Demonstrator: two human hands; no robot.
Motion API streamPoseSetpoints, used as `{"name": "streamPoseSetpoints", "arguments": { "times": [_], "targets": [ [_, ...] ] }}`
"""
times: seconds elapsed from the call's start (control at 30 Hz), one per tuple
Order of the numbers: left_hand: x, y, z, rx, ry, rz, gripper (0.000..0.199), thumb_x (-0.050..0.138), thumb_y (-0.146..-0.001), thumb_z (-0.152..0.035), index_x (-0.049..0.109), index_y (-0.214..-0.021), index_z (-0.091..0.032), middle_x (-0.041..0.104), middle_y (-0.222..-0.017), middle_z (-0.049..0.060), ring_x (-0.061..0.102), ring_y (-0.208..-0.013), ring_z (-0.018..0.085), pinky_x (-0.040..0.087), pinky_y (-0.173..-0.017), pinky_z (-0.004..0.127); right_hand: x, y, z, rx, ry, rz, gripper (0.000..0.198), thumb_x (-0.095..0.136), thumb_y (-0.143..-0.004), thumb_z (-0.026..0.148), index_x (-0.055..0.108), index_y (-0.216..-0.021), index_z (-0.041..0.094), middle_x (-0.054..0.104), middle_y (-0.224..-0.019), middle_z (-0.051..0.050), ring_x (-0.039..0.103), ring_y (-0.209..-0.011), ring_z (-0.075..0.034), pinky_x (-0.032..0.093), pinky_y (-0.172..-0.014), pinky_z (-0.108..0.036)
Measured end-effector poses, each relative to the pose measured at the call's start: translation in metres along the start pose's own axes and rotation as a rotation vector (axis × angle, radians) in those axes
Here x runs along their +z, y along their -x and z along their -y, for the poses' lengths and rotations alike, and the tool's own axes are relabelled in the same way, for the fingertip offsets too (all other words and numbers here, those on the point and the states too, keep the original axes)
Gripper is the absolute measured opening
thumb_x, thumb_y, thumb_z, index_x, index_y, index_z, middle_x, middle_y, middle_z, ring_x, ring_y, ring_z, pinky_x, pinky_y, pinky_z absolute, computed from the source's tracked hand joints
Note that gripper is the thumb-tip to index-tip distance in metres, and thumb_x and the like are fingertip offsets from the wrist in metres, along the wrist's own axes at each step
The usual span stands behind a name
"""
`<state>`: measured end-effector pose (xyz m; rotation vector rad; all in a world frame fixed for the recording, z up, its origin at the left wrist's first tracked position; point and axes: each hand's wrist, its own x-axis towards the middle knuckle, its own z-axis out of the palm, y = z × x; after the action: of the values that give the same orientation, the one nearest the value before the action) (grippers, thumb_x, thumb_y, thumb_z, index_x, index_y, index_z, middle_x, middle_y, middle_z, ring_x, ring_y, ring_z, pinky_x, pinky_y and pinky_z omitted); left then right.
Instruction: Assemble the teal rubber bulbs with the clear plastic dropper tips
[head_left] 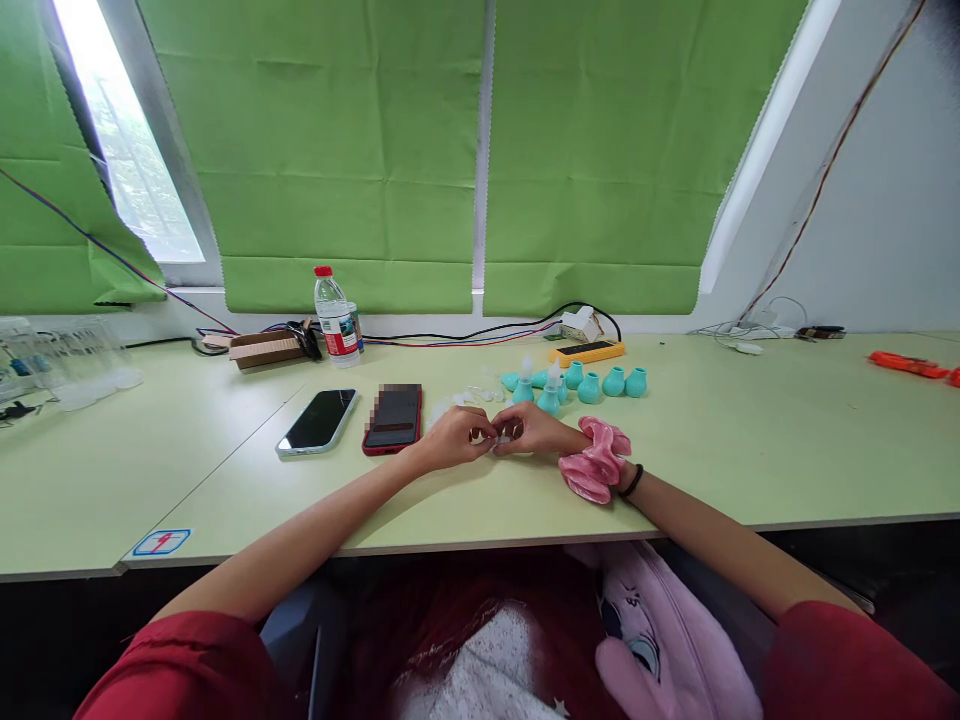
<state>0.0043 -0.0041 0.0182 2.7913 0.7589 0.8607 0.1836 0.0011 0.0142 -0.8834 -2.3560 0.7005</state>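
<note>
My left hand (459,437) and my right hand (531,430) meet over the table, fingertips closed on a small whitish translucent piece (501,440), whose kind I cannot make out. Just beyond them are two turquoise bulbs with clear tips, one a turquoise bulb (549,401) close to my right hand. Several turquoise bulbs without tips, among them an open-necked bulb (589,388), stand or lie to the right and behind. Small clear pieces (480,395) are scattered past my left hand. A pink scrunchie (596,460) and a dark band circle my right wrist.
Left of my hands lie a red-edged phone (394,420) and a pale-edged phone (318,421). Farther back stand a water bottle (337,325), a cardboard box (266,348) and a yellow-and-black block (587,353). Cables run along the wall. Clear containers (82,360) sit far left; an orange tool (907,364) far right.
</note>
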Motion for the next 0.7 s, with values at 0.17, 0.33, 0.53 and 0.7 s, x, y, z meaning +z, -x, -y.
{"name": "streamPoseSetpoints", "arguments": {
  "times": [0.17,0.33,0.53,0.7],
  "targets": [
    [0.001,0.0,0.001,-0.144,0.127,-0.026,0.015,0.05,-0.067,-0.017,0.063,-0.074,-0.014,0.059,-0.062,0.001,0.049,-0.054,0.008,0.039,-0.054,0.019,0.001,0.001,0.0,0.012,0.006,-0.012,0.025,0.062,-0.06,0.025,0.061,-0.081,0.012,0.054,-0.062,0.0,0.046,-0.056,-0.008,0.038,-0.05,-0.018],
    [-0.002,-0.001,-0.001,-0.23,0.241,-0.063,0.014,0.05,-0.068,-0.019,0.058,-0.077,-0.013,0.058,-0.065,0.001,0.051,-0.06,0.009,0.04,-0.054,0.019,0.003,0.0,-0.003,0.002,-0.004,-0.089,0.026,0.064,-0.058,0.026,0.059,-0.08,0.013,0.054,-0.064,0.001,0.047,-0.056,-0.008,0.039,-0.049,-0.019],
    [0.003,-0.002,0.01,-0.356,0.544,0.008,0.031,0.056,-0.067,-0.032,0.049,-0.091,-0.014,0.058,-0.066,0.001,0.053,-0.057,0.01,0.041,-0.051,0.02,0.004,-0.001,-0.001,-0.044,-0.032,-0.17,0.024,0.063,-0.06,0.027,0.058,-0.08,0.014,0.057,-0.076,-0.002,0.047,-0.059,-0.008,0.041,-0.052,-0.02],
    [0.007,-0.003,0.017,-0.444,0.831,0.086,0.039,0.061,-0.064,-0.034,0.047,-0.094,-0.013,0.057,-0.062,0.001,0.053,-0.053,0.01,0.044,-0.051,0.023,0.005,-0.001,-0.001,-0.072,-0.051,-0.178,0.022,0.062,-0.061,0.027,0.058,-0.078,0.014,0.057,-0.076,-0.002,0.046,-0.058,-0.008,0.04,-0.05,-0.019]
  ]
}}
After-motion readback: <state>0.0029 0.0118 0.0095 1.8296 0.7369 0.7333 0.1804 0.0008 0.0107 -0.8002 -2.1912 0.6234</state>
